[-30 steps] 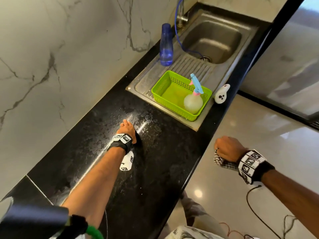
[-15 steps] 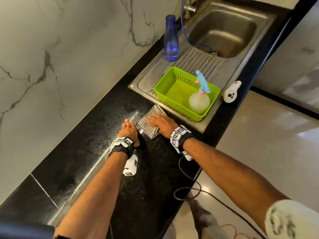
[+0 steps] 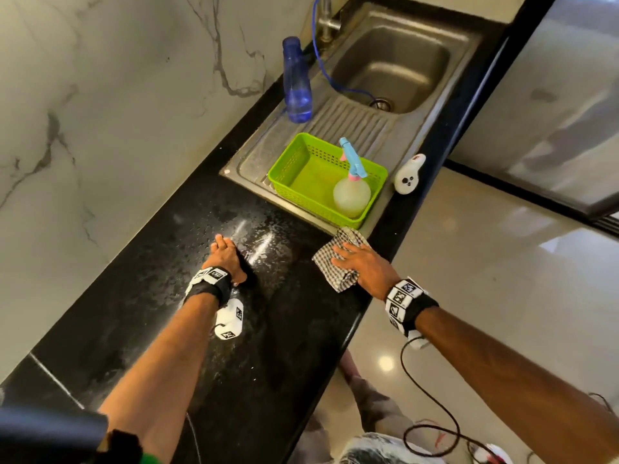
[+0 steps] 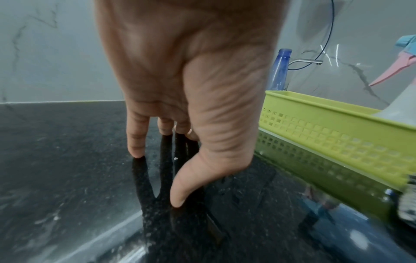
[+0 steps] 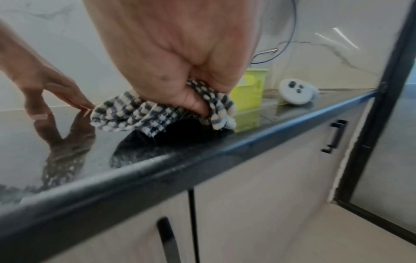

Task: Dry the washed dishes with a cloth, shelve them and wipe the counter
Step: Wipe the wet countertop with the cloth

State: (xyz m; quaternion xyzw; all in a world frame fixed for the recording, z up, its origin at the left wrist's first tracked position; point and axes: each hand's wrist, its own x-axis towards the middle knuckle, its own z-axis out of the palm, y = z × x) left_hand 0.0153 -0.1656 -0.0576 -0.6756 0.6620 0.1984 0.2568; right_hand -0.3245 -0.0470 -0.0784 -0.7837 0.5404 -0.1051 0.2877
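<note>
On black stone desk (image 3: 174, 329), beside steel sink unit (image 3: 254, 155):

Item 1. Checked cloth (image 3: 330, 261): crumpled, flat on the desk near its front edge, just short of the green basket (image 3: 291, 162). Pressed under the right hand (image 3: 363, 267); fingers (image 3: 338, 252) lie extended over the cloth in the head view, while the right wrist view shows the thumb (image 5: 191, 102) pinching a fold against the palm.

Item 2. Left hand (image 3: 226, 257): resting on the desk, fingers together and straight, fingertips and thumb touching the stone, holding nothing.

Item 3. Wet patch (image 3: 258, 242): droplets and streaks between the two hands, just right of the left hand.

Relation governing the next stroke (judged): the wet patch lies to the left of the cloth, toward the wall; the right hand is the one bearing the cloth, so the sweep would run leftward across the desk, stopping short of the left hand.

Item 4. Spray bottle (image 3: 351, 192) standing in the basket; blue bottle (image 3: 296, 82) on the drainer; white controller (image 3: 409, 174) at the desk edge. No dishes visible.
</note>
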